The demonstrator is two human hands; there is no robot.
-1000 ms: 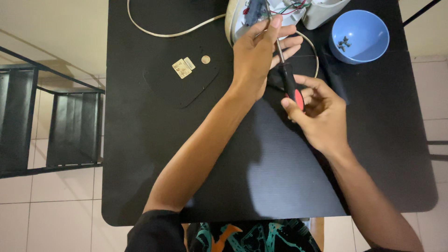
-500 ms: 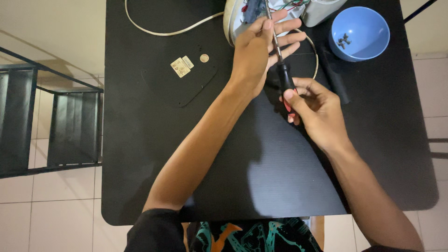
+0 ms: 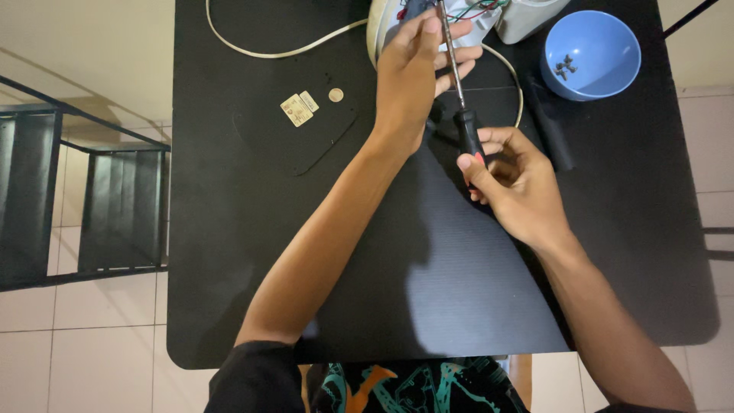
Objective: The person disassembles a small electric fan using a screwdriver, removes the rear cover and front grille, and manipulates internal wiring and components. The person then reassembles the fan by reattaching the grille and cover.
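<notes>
My left hand (image 3: 413, 73) rests on an opened white appliance (image 3: 466, 19) with coloured wires showing, at the far edge of the black table (image 3: 252, 252). Its fingers lie along the metal shaft of a screwdriver (image 3: 459, 84). My right hand (image 3: 512, 183) grips the screwdriver's black and red handle, with the tip pointing up into the appliance. A blue bowl (image 3: 608, 73) holding a few small screws stands to the right of the appliance.
A cream cable (image 3: 260, 50) curves across the table's far left. A black flat panel (image 3: 298, 141) carries a small label and a coin-like disc (image 3: 336, 95). A dark metal stair railing (image 3: 69, 191) stands left of the table, over tiled floor.
The screwdriver's shaft has swung more upright into the appliance. My right hand has moved up and slightly left with the handle. My left hand stays on the appliance.
</notes>
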